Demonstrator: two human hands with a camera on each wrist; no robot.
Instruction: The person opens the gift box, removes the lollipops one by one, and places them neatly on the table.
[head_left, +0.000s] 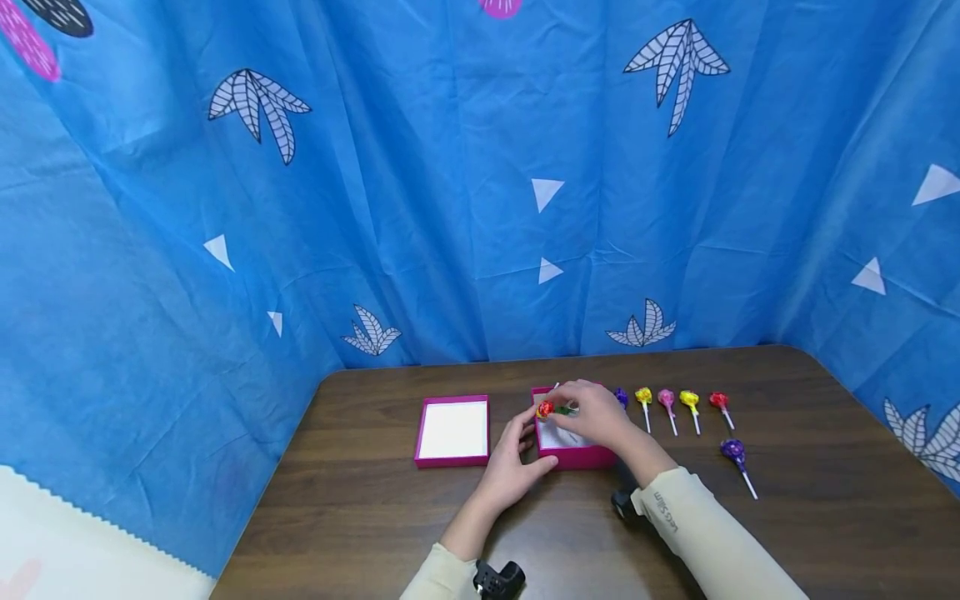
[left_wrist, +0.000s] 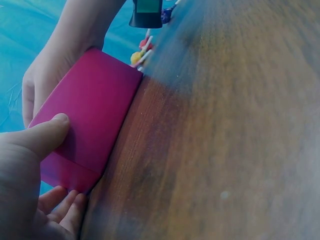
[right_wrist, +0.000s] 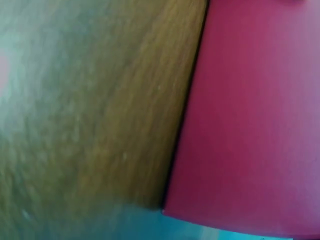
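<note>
A magenta box [head_left: 581,458] with a pale inside stands in the middle of the table. At its near left corner my left hand [head_left: 506,475] holds it; in the left wrist view the thumb lies on one magenta face of the box [left_wrist: 97,110] and the fingers bend beside an adjoining side. Over the box, my right hand [head_left: 592,412] pinches a red-wrapped lollipop [head_left: 545,409] at the fingertips. Something green shows under those fingers, too small to tell what. Much of the box's inside is hidden by the hand. In the right wrist view only the box's magenta wall [right_wrist: 240,125] shows, not the fingers.
A shallow magenta lid [head_left: 453,429] with a white inside lies left of the box. Right of it, several lollipops form a row: purple [head_left: 621,397], yellow [head_left: 643,396], pink [head_left: 666,397], another yellow and red [head_left: 719,400]. A purple lollipop [head_left: 733,451] lies nearer. Blue curtain [head_left: 480,208] hangs behind.
</note>
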